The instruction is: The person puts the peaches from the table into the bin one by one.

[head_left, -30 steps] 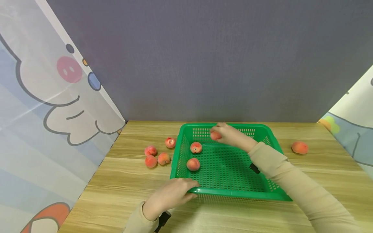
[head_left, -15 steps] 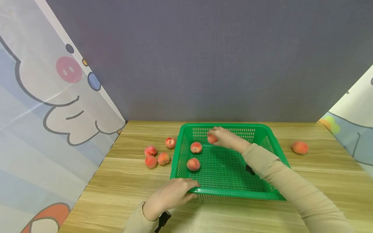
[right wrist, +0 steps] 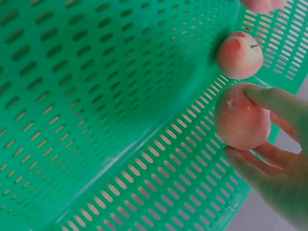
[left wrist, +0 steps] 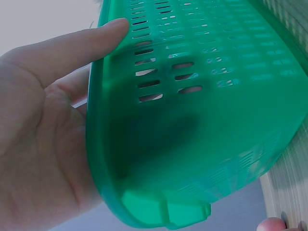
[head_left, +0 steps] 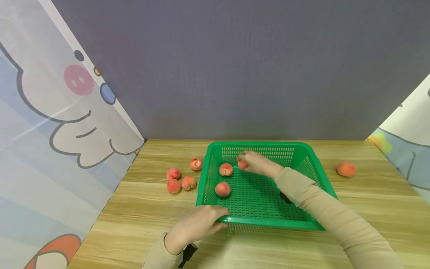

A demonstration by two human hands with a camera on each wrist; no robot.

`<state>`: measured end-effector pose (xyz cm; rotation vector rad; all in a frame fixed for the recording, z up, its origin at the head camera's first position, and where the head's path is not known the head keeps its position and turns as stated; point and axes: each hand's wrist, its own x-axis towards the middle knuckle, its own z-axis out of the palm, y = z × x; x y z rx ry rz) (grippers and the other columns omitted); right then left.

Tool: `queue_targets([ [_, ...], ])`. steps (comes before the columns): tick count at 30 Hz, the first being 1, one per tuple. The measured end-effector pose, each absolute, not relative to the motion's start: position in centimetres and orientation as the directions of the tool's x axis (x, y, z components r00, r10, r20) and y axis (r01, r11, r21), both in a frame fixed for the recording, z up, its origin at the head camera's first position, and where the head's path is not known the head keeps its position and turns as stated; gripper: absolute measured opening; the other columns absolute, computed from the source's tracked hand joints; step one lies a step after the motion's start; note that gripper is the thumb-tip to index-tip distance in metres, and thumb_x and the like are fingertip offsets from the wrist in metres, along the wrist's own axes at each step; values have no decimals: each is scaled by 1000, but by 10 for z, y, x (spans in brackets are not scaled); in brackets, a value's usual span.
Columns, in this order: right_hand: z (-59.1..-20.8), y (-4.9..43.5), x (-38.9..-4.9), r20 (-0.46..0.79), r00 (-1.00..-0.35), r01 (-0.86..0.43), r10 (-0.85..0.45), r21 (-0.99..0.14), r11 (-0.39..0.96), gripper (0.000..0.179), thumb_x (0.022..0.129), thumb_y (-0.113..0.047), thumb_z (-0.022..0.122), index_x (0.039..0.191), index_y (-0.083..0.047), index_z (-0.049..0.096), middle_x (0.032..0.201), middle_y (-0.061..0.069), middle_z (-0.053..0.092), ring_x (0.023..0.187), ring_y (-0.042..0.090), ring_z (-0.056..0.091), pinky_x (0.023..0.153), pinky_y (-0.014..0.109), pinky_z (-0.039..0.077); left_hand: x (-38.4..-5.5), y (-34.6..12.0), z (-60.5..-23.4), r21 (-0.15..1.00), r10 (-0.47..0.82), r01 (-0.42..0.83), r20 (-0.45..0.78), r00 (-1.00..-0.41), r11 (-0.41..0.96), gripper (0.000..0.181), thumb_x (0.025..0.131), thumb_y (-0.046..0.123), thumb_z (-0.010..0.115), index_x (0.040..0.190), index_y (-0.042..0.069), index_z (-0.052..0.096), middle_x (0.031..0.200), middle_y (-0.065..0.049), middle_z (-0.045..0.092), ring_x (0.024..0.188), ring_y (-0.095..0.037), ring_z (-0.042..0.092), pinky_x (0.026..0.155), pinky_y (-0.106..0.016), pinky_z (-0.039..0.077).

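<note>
Worktop (head_left: 134, 228), pale wood grain, carrying all items. Left hand (head_left: 200, 225), beige-sleeved, black device (head_left: 189, 252) at the wrist: fingers hooked over the near rim, thumb against the outer wall, gripping a rectangular green plastic basket (head_left: 268, 223) with slotted walls and perforated floor. Inside the basket, left side: one round red-and-yellow peach (head_left: 223, 189), nearer; a second peach (head_left: 226, 170), stem end showing, farther back. Outside, left: three peaches (head_left: 174, 186) grouped close together on the worktop; beyond them, nearer the basket's left wall, a single peach (head_left: 196, 164) bearing a pale mark. Right hand (head_left: 258, 164), likewise beige-sleeved, reaching inside the basket toward its far wall: thumb and fingers partly closed, pinching a rosy peach (head_left: 242, 164), just beside the farther basket peach; contact with the basket floor cannot be told. Well apart, to the basket's right: one orange-red peach (head_left: 346, 169) on the worktop. Backdrop: plain dark grey panel (head_left: 235, 74), flanked by cartoon-printed sheets (head_left: 50, 149).
</note>
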<state>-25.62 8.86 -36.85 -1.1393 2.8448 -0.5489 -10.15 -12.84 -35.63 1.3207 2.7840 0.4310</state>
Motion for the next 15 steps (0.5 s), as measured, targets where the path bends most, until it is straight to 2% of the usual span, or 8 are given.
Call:
queue_targets([
  [15,-380,82,-256,98,-717,-686,-690,-273,674,32,76,-5,68,107,-2,60,103,16,57,92,29,54,70,33,46,-101,-128,-357,243,760,754,89,-644,610,11,79,19,66,86,16,59,75,11,54,65,4,46,57,-10,39],
])
